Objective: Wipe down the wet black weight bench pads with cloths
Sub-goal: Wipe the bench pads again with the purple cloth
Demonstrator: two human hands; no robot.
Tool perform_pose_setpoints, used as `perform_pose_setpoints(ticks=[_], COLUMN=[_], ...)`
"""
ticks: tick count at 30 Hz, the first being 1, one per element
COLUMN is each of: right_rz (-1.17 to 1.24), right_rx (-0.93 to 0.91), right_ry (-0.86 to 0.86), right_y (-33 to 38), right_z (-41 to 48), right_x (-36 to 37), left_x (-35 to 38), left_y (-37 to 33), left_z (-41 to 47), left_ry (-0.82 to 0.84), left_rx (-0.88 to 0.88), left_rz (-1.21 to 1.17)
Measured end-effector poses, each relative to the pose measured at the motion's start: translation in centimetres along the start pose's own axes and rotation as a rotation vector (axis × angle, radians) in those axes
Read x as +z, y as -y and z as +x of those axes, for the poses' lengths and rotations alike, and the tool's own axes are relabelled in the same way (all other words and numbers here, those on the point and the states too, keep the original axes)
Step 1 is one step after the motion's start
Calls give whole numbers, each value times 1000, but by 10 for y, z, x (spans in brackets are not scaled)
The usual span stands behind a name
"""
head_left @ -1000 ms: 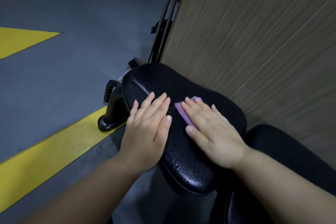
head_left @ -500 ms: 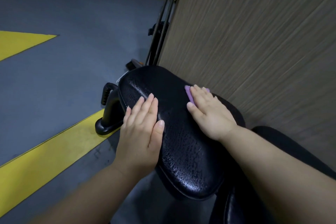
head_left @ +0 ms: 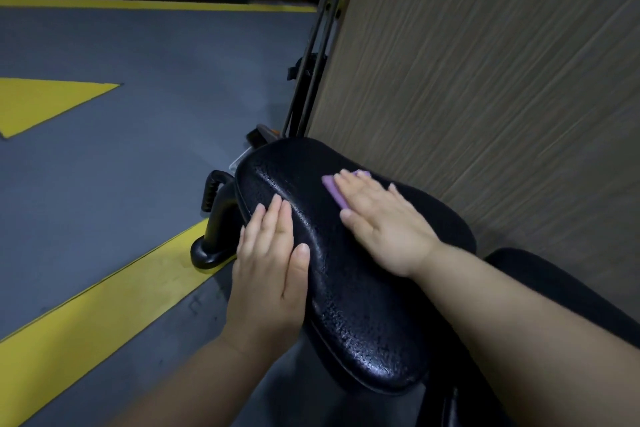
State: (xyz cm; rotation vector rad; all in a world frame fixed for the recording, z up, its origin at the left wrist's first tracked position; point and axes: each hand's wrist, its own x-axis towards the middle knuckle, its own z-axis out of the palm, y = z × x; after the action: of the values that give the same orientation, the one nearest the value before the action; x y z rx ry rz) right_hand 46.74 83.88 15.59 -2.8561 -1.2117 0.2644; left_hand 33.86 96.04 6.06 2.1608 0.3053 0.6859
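A glossy black bench pad (head_left: 349,308) with beads of water fills the middle of the view. My right hand (head_left: 381,222) lies flat on its upper part, fingers straight, pressing a small purple cloth (head_left: 333,190) against the pad; most of the cloth is hidden under the palm. On the pad's left edge rests my left hand (head_left: 268,265), flat, fingers together and holding nothing. A second black pad (head_left: 540,288) sits to the right, partly behind my right forearm.
A brown wood-grain wall panel (head_left: 485,80) stands close behind the pads. A black frame foot with a ribbed handle (head_left: 211,222) rests on the grey floor with yellow stripes (head_left: 104,305). Thin black rods (head_left: 311,80) lean by the panel's edge.
My right hand slid the purple cloth up the pad toward the wall, then back a little toward the middle. My left hand stayed on the pad's left edge.
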Motion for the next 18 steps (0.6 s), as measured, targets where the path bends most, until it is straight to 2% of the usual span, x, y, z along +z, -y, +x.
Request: perform_pose_setpoints(ticks=[3,6,8,13,18], right_rz=[83,64,45,30,42], right_rx=[179,206,122,-254,-357], right_ry=[-19,-36,-35,12,32], right_y=[-18,-16,-4,37,38], right_z=[30,37,27,-3,12], right_x=[-6,-1,0,5,5], left_x=[-2,-4,-4,1,3], left_y=[1,2,3,11,14], left_z=[-2,-4,-5,-10,-11], left_ry=[15,30,38,-24,-56], left_rx=[-20,-26,-38,-13,0], left_rz=[35,47,39,10,12])
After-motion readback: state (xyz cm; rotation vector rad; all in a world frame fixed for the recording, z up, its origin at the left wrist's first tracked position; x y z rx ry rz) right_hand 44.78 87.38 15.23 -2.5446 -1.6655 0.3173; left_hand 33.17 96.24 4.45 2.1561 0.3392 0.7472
